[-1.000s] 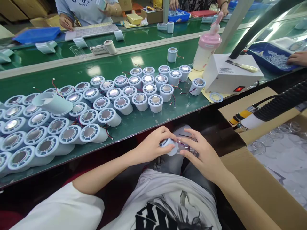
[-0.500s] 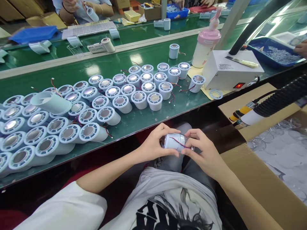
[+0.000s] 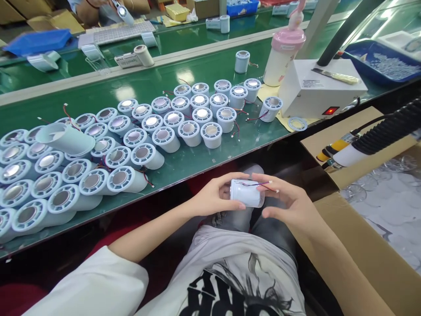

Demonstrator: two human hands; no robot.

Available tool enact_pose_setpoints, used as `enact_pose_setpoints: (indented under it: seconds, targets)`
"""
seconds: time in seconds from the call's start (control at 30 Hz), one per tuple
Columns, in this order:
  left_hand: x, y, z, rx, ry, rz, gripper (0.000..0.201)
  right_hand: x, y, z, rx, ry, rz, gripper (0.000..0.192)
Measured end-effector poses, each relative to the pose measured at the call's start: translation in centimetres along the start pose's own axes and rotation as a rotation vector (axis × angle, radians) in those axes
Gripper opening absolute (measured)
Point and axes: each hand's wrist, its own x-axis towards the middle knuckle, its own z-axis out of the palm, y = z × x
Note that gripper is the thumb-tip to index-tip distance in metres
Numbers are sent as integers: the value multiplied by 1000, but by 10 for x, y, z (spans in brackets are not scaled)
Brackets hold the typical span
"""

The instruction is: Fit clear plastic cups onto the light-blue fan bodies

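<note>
A light-blue cylindrical part [image 3: 246,195] with thin dark and red wires lies sideways above my lap, its right end inside what looks like a clear cup. My left hand [image 3: 217,195] grips its left end between thumb and fingers. Beside the right end is my right hand [image 3: 291,199], its thumb and fingers spread apart. Those fingers are close to the wire ends [image 3: 271,188]; whether they touch the part I cannot tell. On the green bench stand many similar light-blue cylinders [image 3: 164,139] with round metal discs on top and wires trailing from some. A larger pale-blue tube [image 3: 66,139] lies across several of them.
A white box [image 3: 319,90] with a lit red switch, a brush [image 3: 335,75] on it and a pink-lidded bottle [image 3: 283,55] stand at right. Below are a black hose [image 3: 391,129] and a cardboard carton [image 3: 362,245] of clear parts. A co-worker [image 3: 108,11] sits across the bench.
My right hand has opened and drawn slightly right, off its earlier grip on the cylinder. The cylinder has turned, so its wires now run along the top. My left hand keeps hold.
</note>
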Motion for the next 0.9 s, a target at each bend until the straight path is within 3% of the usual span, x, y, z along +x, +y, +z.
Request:
enact_pose_setpoints:
  seconds: [0.07,0.17,0.4,0.6,0.9]
  targets:
    - [-2,0,1,-76,18,-30,71,-5,-1,-2,-213,-51,-101,40]
    - [-5,3,1,-53,-15,-25,74,-12,-1,-3,-312,-68,-166,36]
    - [-10,15,0,202,-100,209,78,-21,-3,-5,-98,-47,-13,44]
    - [-11,13,-1,255,-110,207,84,-24,-5,-3,-11,-39,103,50]
    - [-13,15,0,299,-117,239,80,-22,-8,-1,212,-77,226,34]
